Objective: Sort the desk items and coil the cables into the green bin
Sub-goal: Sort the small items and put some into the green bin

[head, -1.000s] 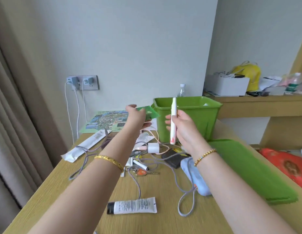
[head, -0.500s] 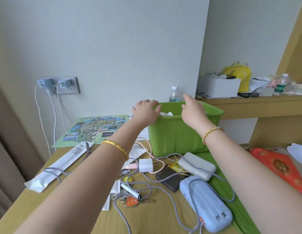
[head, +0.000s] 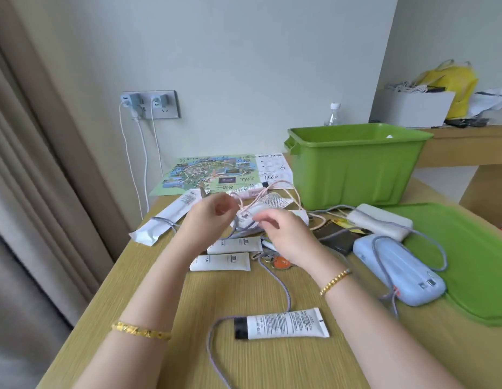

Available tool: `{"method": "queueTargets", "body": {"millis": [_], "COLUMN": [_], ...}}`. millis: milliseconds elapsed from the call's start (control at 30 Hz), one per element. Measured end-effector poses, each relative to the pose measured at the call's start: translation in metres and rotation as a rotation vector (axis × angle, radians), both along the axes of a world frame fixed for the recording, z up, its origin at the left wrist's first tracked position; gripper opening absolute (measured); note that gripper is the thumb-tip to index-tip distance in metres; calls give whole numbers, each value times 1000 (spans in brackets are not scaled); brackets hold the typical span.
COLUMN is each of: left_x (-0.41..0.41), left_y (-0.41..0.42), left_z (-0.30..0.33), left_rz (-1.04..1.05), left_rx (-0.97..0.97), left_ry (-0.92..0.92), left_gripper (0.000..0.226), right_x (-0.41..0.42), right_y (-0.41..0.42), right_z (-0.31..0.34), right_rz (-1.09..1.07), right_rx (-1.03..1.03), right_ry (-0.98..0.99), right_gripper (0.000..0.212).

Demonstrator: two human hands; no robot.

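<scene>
The green bin (head: 356,169) stands at the back of the desk, a white scrap showing inside. In front of it, above the clutter, both my hands hold a thin pink cable (head: 275,189) with a white charger plug (head: 245,215) on it. My left hand (head: 210,220) pinches the cable near the plug. My right hand (head: 284,234) has its fingertips closed on it from the right, blurred. A grey braided cable (head: 283,287) snakes across the desk to a blue power bank (head: 398,268). A white power bank (head: 381,221) lies behind that.
The bin's green lid (head: 468,262) lies flat at the right. Three white tubes (head: 283,322) (head: 220,262) (head: 235,244), keys with an orange tag (head: 280,262), a dark wallet (head: 336,238), a long white packet (head: 165,220) and a map (head: 210,172) litter the desk. Curtain at left.
Both hands came back from the bin's rim, where they dropped the white pen and green card. They now hold the pink cable and plug above the desk. The camera tilted down.
</scene>
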State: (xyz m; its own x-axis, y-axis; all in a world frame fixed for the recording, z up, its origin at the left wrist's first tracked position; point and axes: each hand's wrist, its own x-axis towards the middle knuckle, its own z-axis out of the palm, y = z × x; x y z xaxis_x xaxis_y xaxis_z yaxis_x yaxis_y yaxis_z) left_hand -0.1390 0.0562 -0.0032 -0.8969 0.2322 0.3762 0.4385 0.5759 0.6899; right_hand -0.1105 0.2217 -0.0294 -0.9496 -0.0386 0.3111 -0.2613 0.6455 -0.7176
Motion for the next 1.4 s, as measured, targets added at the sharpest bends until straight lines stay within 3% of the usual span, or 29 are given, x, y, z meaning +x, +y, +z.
{"method": "queueTargets", "body": {"millis": [100, 167, 233, 333, 467, 667, 800, 933, 1000, 1100, 1233, 1333, 1400], "left_x": [12, 14, 14, 17, 22, 21, 17, 14, 15, 18, 14, 8, 1], "left_y": [-15, -24, -30, -27, -17, -23, -31, -36, -38, -29, -6, 19, 45], "left_z": [-9, -9, -9, -10, -12, -12, -12, -9, -6, -5, -9, 5, 29], "left_rz": [-182, -252, -249, -212, -176, -217, -230, -291, -354, -336, -108, -47, -30], "left_rx": [-156, -422, -608, -746, -798, -762, -663, -518, -260, 185, 455, 675, 762], "left_ry": [-193, -321, -371, -307, -195, -221, -281, -332, -377, -441, -458, -521, -549], "left_gripper": [11, 15, 30, 41, 33, 28, 32, 20, 12, 23, 41, 31, 19], "right_x": [-2, -4, -6, -8, -8, -8, -7, -4, 0, 7, 10, 13, 12], "right_y": [-5, -7, -8, -9, -11, -12, -13, -11, -7, 0, 9, 22, 36], "right_z": [-16, -23, -25, -26, -23, -19, -22, -17, -11, -1, 12, 26, 44], "right_rz": [52, 52, 22, 4, -1, -23, -70, -32, 10, 10, -86, -140, -158], "right_rx": [315, 495, 539, 551, 584, 547, 523, 371, 117, -236, -589, -935, -1031], "right_ry": [11, 10, -2, -21, -102, -152, -115, -34, -21, -43, -23, 103, 228], "right_gripper": [27, 27, 28, 35, 30, 15, 17, 15, 17, 24, 15, 15, 16]}}
